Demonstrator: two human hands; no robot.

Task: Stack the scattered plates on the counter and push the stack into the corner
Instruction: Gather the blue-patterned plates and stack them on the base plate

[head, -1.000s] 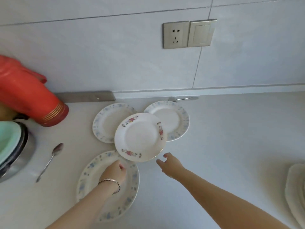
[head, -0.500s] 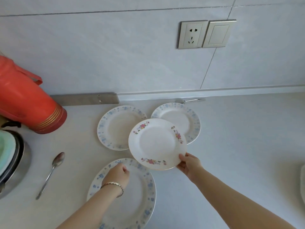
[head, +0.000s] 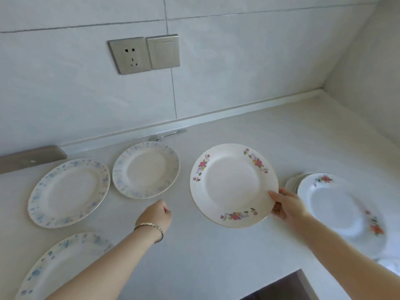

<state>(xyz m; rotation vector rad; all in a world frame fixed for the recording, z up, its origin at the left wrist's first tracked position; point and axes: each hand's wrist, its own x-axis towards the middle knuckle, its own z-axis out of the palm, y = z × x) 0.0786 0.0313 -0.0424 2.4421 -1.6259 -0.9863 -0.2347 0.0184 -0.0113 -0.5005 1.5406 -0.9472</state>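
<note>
My right hand (head: 287,205) grips the rim of a white plate with pink flowers (head: 232,184) and holds it tilted above the counter (head: 216,260). To its right a stack of plates (head: 337,211) with a red-flowered plate on top rests on the counter. Three blue-patterned plates lie flat: one at the left (head: 68,192), one further back (head: 146,169), one at the near left edge (head: 58,265). My left hand (head: 157,215), wearing a bracelet, hovers over bare counter with fingers curled and nothing in it.
A spoon (head: 167,135) lies against the backsplash behind the plates. A metal strip (head: 30,159) runs along the wall at the left. The wall corner (head: 322,89) is at the far right. A socket and switch (head: 144,54) sit on the wall. A dark gap (head: 279,289) opens at the counter's front.
My right hand lifted the pink-flowered plate off the blue plates and carried it rightward. My left hand left the near blue plate. The view swung right, revealing the stack and corner.
</note>
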